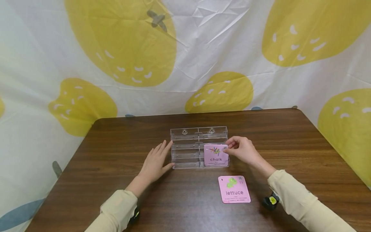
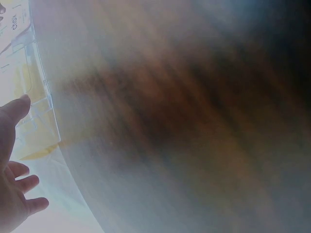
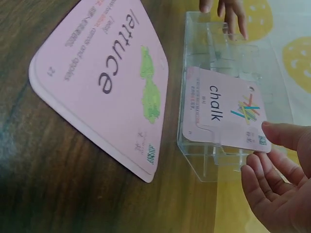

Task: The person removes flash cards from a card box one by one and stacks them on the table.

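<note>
The right wrist view is showing what the head view is hiding: the right hand [image 1: 242, 149] is pinching the upper right corner of the chalk card [image 1: 215, 156], its thumb lying on the front and its fingers curling behind; the card is standing in the front right pocket of the clear holder [image 1: 185, 165], its lower part sitting behind the front lip. The left wrist view is catching mostly blurred table [image 1: 290, 138], plus part of the chalk card; only the head view is showing both pale cloth sleeves [image 1: 298, 193]. The left hand [image 1: 155, 162] is resting its loose, extended fingers against the holder's left edge, grasping nothing. The holder is looking like hard, shiny plastic, its tiers forming two columns; two round metal fittings [image 1: 184, 131] are sitting near its top. Two pink, round-cornered cards are showing in all; the second, the lettuce card [image 1: 234, 190], is lying flat on the dark wood-grained table, near the holder; a creased white sheet [image 1: 214, 42] with yellow fruit shapes is hanging behind.
</note>
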A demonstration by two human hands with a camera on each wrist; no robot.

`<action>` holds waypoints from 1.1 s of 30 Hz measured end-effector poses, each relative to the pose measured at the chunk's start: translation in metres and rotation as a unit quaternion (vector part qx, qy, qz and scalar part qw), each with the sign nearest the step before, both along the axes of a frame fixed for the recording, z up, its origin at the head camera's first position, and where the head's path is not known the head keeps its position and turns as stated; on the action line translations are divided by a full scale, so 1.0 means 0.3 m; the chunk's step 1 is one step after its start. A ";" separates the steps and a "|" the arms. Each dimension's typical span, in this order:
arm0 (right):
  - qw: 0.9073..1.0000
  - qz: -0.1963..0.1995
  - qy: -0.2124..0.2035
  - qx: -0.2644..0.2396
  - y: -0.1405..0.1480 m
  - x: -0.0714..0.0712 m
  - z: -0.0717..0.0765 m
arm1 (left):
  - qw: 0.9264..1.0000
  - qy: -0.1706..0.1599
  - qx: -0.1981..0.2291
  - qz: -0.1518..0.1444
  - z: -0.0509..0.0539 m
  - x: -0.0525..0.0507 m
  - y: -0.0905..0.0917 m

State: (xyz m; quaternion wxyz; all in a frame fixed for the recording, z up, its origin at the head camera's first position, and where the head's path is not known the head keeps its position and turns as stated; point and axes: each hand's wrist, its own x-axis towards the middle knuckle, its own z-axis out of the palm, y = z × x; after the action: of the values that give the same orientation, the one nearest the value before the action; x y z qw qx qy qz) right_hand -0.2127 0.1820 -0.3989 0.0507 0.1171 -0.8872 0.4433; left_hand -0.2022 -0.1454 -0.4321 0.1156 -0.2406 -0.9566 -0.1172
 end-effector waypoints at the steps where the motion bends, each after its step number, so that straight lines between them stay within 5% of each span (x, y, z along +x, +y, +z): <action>1: 1.000 0.002 0.005 -0.002 0.000 -0.002 -0.004 | 1.000 0.000 0.001 0.000 0.000 0.000 0.000; 12: 0.998 0.038 0.034 -0.026 0.007 -0.021 -0.038 | 1.000 0.002 0.003 -0.001 0.001 0.002 0.000; 33: 0.992 0.036 0.121 -0.015 0.016 -0.020 -0.044 | 1.000 0.006 0.006 -0.004 -0.004 0.001 -0.002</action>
State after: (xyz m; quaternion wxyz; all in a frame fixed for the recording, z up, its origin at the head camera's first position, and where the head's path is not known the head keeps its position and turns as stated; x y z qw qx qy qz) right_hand -0.2188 0.1868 -0.4122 0.1431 0.2007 -0.8631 0.4408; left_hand -0.2017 -0.1461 -0.4334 0.1219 -0.2443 -0.9542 -0.1225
